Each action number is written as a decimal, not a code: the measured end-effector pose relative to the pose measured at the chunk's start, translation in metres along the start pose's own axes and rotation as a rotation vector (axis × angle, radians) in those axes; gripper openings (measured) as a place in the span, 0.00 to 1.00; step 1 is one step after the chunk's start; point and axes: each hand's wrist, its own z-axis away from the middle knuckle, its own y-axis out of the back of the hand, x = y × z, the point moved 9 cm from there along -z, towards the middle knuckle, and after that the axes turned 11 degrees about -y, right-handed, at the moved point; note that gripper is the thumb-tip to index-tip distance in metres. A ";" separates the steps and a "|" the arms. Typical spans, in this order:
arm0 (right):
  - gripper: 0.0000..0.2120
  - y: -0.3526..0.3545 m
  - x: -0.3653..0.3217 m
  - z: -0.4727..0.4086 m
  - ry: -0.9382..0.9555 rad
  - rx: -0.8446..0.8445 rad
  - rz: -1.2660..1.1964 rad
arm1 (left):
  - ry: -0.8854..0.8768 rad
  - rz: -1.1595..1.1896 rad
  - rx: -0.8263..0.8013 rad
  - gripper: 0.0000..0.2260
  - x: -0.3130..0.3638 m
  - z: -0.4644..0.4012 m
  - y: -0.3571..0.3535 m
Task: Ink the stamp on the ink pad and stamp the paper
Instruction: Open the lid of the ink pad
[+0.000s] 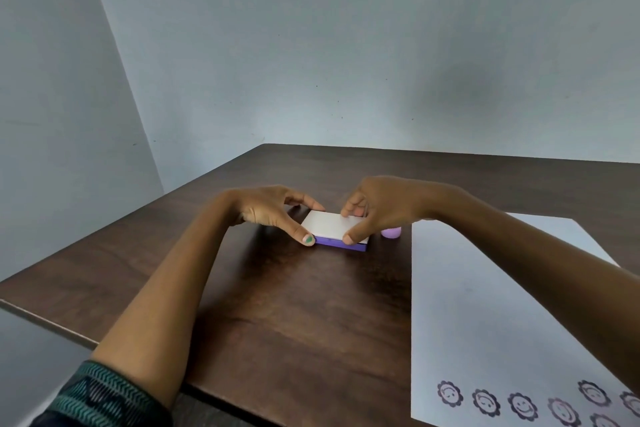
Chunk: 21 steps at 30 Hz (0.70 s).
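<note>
Ink pad (337, 230) lid shut, pinched between our left hand (273, 211) and right hand (377, 208); stamp (391, 231) at 3 o'clock, nearer right.

stamp (391, 231): mostly hidden behind right hand (377, 203) | paper (485, 305): cut off right

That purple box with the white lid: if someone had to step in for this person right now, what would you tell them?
Left hand: thumb and fingers grip the left end of the ink pad, lid closed.
Right hand: thumb and fingers grip the lid at its right end.
Stamp: the lilac thing just right of the pad, mostly hidden behind the right hand, held by neither hand.
Paper: flat on the table to the right, with flower-face prints along its near edge.
Done: several prints.
Left: if more are wanted, open the pad, ink the stamp, press it on the paper.
</note>
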 end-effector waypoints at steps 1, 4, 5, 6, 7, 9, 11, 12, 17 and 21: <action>0.26 0.000 -0.001 0.000 0.002 0.007 -0.002 | 0.006 -0.002 -0.007 0.25 -0.001 0.001 0.000; 0.25 0.000 -0.004 0.000 0.008 0.017 -0.016 | 0.017 -0.003 -0.018 0.24 -0.003 0.003 0.001; 0.25 -0.001 -0.004 0.000 0.009 0.015 -0.019 | 0.020 -0.006 -0.021 0.24 -0.004 0.004 0.001; 0.25 -0.001 -0.003 0.000 0.009 0.014 -0.024 | 0.023 -0.011 -0.023 0.25 -0.004 0.003 0.001; 0.25 -0.001 -0.003 0.000 0.006 0.014 -0.035 | 0.024 -0.015 -0.022 0.25 -0.004 0.003 0.001; 0.26 -0.001 -0.001 0.000 -0.007 0.009 -0.067 | 0.028 -0.015 -0.020 0.27 -0.003 0.004 0.000; 0.25 0.001 0.000 0.001 -0.013 0.012 -0.081 | 0.025 -0.005 -0.022 0.27 -0.002 0.004 -0.001; 0.22 0.003 0.000 0.001 -0.011 0.020 -0.092 | 0.020 -0.004 -0.023 0.28 -0.002 0.004 -0.001; 0.15 0.011 0.005 0.003 -0.018 0.077 -0.161 | 0.007 0.005 -0.022 0.29 0.001 0.006 -0.001; 0.19 0.016 0.006 0.005 -0.014 0.122 -0.197 | 0.000 0.003 -0.020 0.28 0.000 0.006 -0.001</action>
